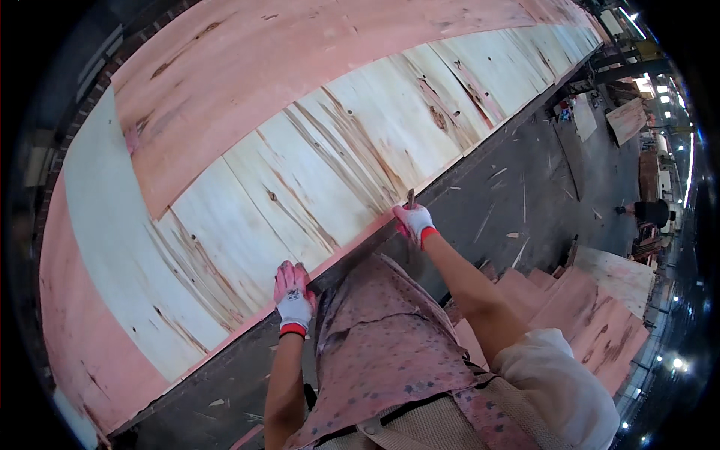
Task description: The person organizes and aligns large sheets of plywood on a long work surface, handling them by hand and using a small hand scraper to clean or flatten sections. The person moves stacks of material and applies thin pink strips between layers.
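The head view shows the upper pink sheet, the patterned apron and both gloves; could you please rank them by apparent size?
1. Upper pink sheet
2. Patterned apron, though nearer the camera
3. Left glove and right glove: too alike to rank

Slim tool [410, 197], seemingly partly hidden

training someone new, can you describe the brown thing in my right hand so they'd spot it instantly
Start at the broad spread of pink and pale wood sheets and follow its near edge to the right hand, gloved in white and pink with a red cuff. Out of that fist pokes a short brown stick-like thing, narrow where the nearby sheets are wide.
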`<state>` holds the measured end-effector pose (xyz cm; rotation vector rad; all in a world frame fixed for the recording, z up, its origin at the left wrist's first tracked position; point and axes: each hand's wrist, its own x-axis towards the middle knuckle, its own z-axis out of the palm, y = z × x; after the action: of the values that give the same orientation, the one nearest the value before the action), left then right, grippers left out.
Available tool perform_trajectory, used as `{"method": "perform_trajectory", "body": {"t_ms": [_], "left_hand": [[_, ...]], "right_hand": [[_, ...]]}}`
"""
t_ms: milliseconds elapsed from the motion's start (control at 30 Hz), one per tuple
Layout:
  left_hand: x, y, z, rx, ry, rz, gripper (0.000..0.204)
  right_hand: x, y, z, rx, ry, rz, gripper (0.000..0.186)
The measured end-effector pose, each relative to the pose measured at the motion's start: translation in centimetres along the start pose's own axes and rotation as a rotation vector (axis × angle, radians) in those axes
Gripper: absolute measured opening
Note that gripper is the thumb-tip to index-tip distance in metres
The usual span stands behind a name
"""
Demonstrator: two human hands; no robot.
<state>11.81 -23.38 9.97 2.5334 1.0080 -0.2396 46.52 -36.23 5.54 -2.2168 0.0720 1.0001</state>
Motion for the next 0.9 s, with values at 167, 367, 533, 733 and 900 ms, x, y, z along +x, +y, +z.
{"method": "perform_trajectory", "body": {"t_ms": [167,367,533,733,900], "left_hand": [[0.1,-1.2,1.7,0.014,-0.085,-0.035,0.076],[0.7,-0.9,1.3,0.047,-0.125,-0.040,0.076],[0.6,-0.9,1.6,0.030,-0.116,-0.031,0.075],[0.8,-0.8,1.6,0.058,-0.139,-0.048,0.076],[1.4,-0.3,1.2,0.036,-0.137,-0.062,0.074]], "right_hand": [[1.2,-1.3,1.5,0.279,-0.028,0.363,0.024],[0.4,-0.5,2.0,0.540,0.057,0.433,0.025],[1.1,-1.2,1.7,0.332,0.035,0.276,0.026],[2.1,-2.0,2.5,0.232,0.050,0.422,0.024],[4.1,1.1,3.3,0.508,0.110,0.524,0.020]]}}
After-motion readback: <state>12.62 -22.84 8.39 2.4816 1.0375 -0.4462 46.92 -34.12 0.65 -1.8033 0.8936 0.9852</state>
